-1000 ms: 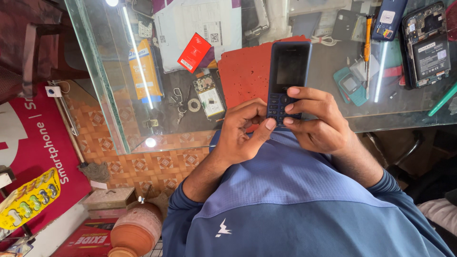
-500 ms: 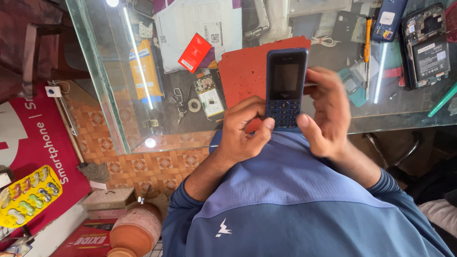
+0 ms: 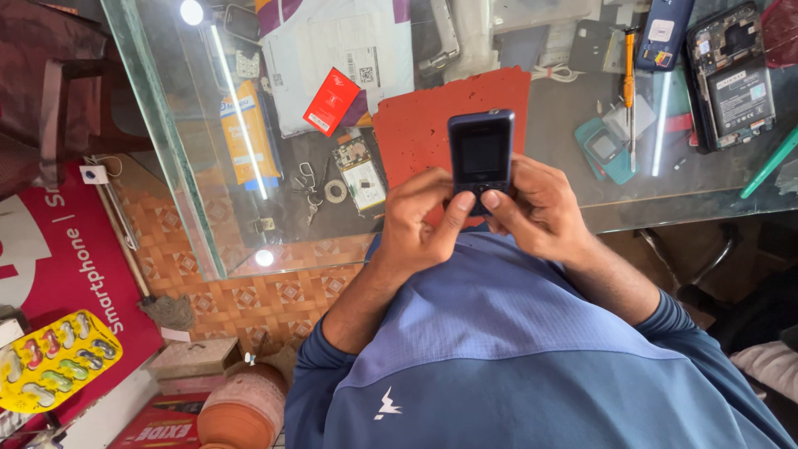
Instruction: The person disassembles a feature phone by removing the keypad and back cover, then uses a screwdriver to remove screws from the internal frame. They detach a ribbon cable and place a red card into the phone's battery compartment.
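At 9 o'clock from the hands, a small circuit board (image 3: 359, 170) is lying on the glass counter (image 3: 191, 166), just beside a red mat (image 3: 424, 116). The left hand (image 3: 420, 224) is curling around the lower left edge of a dark keypad phone (image 3: 481, 154), its thumb bending in onto the keys. The phone is hovering over the mat's near edge, close to the person's chest. Its long axis is running from 6 to 12 o'clock, with the screen end pointing to 12 and the face turned up (the screen is looking dark). The right hand (image 3: 540, 212) is closing on the lower right edge, its thumb meeting the other thumb on the keypad, so both hands are sharing a snug hold.

The step in hand appears to be key pressing. Any further press would call for a steady two-handed cradle and small thumb travel.

Toward 2 o'clock, a screwdriver (image 3: 629, 83) and an opened smartphone (image 3: 736, 79) are lying well apart from the hands.
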